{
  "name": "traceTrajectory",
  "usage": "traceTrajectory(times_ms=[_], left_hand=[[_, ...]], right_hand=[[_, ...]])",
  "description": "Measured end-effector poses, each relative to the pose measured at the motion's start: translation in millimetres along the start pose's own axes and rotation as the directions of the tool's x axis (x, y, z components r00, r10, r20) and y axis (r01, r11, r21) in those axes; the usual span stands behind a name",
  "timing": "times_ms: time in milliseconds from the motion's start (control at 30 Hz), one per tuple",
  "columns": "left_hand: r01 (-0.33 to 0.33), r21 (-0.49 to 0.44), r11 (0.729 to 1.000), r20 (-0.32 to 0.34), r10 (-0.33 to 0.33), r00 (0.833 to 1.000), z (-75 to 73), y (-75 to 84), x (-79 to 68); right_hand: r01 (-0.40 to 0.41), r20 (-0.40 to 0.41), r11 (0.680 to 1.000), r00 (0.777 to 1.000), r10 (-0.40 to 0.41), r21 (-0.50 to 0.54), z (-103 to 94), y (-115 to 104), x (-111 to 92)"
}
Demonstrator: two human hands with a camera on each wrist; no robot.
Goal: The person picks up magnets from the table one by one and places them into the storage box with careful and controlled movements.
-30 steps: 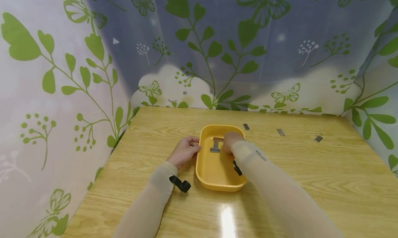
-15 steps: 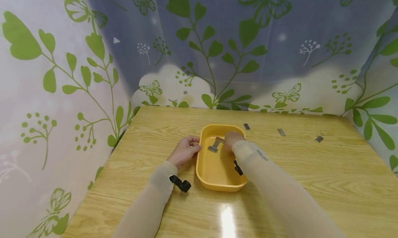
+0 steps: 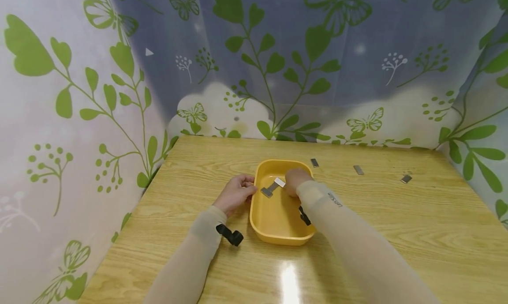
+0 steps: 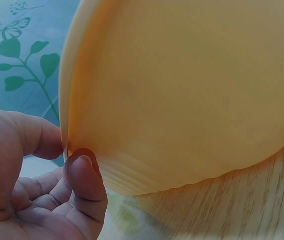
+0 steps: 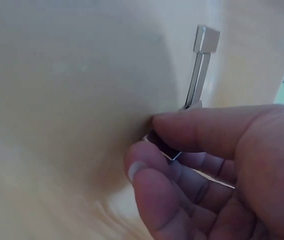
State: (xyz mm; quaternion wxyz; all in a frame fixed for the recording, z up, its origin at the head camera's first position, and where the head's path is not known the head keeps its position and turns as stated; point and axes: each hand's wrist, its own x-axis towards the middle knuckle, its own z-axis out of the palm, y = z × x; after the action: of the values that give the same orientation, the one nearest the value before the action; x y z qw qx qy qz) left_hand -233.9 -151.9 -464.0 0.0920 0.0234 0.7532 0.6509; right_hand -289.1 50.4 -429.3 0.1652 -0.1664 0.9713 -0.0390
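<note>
A yellow plastic tub [image 3: 282, 241] stands on the wooden table. My left hand [image 3: 235, 193] pinches its left rim between thumb and finger, seen close up in the left wrist view. My right hand [image 3: 296, 182] reaches inside the tub at the far right. In the right wrist view, its thumb and fingers pinch a small flat silver metal block [image 5: 163, 146], partly covered by the fingers. Several like blocks [image 3: 272, 188] form an I-shaped row in the tub beside that hand, joined end to side. The row's near end overlaps the thumb in the right wrist view.
On the table [image 3: 190, 163], to the right of the tub, lie three loose metal pieces: a dark one [image 3: 315, 163], a grey one [image 3: 358, 169] and another [image 3: 406, 178] farther right. A patterned cloth [image 3: 262, 74] hangs behind and at the sides.
The I-shaped row of blocks has turned inside the tub, its left end swinging left and toward me. The block nearest my right hand now gleams white. My left hand and the tub stay put.
</note>
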Motion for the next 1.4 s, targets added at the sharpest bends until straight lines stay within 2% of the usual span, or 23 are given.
traceTrajectory(times_ms=[367,600,800,933,967,1133,1400], left_hand=[[0.011,0.015,1.000,-0.002,-0.011,1.000,-0.6,-2.1,0.5],[-0.004,0.024,1.000,-0.006,0.005,1.000,-0.2,0.7,-0.6],[-0.003,0.015,1.000,-0.008,0.003,1.000,-0.5,0.2,1.3],[-0.011,0.012,1.000,-0.010,0.012,1.000,-1.5,-0.6,2.8],[-0.010,0.014,1.000,-0.008,0.010,1.000,-1.1,3.3,-0.1],[-0.007,0.023,1.000,-0.007,0.007,1.000,-0.6,3.2,-1.8],[0.001,0.019,1.000,-0.015,-0.001,1.000,1.1,-1.1,1.9]], right_hand=[[0.065,-0.021,0.996,0.998,-0.066,-0.058,-1.7,-3.7,-4.9],[0.140,-0.048,0.980,0.988,-0.148,-0.138,-3.0,-11.1,-9.0],[0.199,-0.010,0.961,0.979,-0.205,-0.190,-8.1,-22.1,-20.0],[0.191,0.029,0.967,0.982,-0.188,-0.167,-9.5,-26.6,-25.2],[0.181,0.035,0.971,0.983,-0.178,-0.158,-9.3,-26.9,-25.6],[0.150,0.022,0.983,0.989,-0.148,-0.110,-6.5,-24.3,-24.2],[0.126,0.006,0.988,0.992,-0.126,-0.093,-4.3,-20.2,-20.2]])
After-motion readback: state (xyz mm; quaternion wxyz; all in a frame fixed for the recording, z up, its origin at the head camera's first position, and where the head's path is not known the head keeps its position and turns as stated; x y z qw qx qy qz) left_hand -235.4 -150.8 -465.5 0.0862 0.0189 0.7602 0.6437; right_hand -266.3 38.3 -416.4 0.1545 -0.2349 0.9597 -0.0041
